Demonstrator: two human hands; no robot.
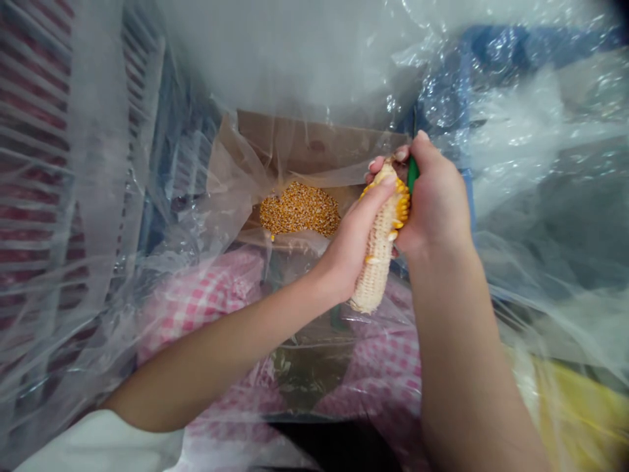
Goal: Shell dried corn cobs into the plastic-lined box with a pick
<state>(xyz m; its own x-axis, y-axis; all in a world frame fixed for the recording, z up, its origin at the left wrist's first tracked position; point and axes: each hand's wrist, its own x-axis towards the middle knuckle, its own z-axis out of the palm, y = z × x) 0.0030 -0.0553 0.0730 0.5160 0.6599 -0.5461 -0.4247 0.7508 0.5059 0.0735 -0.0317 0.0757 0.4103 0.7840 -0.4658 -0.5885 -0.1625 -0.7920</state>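
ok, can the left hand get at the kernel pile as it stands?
Probably, but not while holding on: the left hand grips the corn cob. The kernel pile lies close by, and nothing visibly covers most of it.

Corn cob (375, 272): left hand (351, 242) covers part. Green tool (413, 174): right hand (441, 196) hides most; type unclear. Slatted panel (34, 131): blurred, left edge crops it. Yellow item (582, 406): blurred, right edge crops it. White sleeve (105, 446): bottom edge crops it.
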